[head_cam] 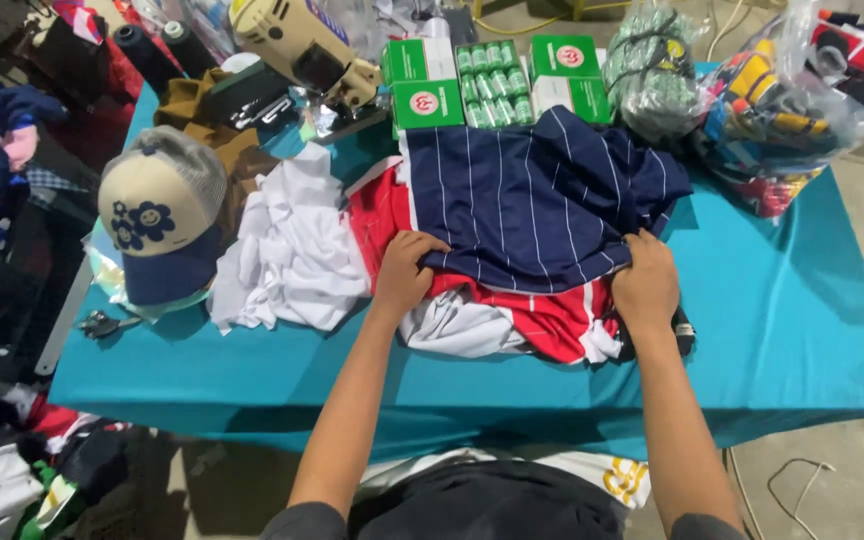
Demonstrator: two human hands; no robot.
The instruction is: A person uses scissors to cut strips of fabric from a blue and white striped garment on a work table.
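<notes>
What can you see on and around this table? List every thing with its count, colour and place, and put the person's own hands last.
navy pinstriped fabric: one, navy with white stripes, table centre, top of the pile
red striped fabric: one, red and white, under the navy piece
white cloth: one heap, white, left of the pile
cap: one, cream and navy, table left
green boxes: several, green and white, far edge
bagged goods: one clear bag, mixed colours, far right
table cover: one, teal
left hand: gripping the navy fabric's near edge
right hand: gripping the same edge, further right
</notes>
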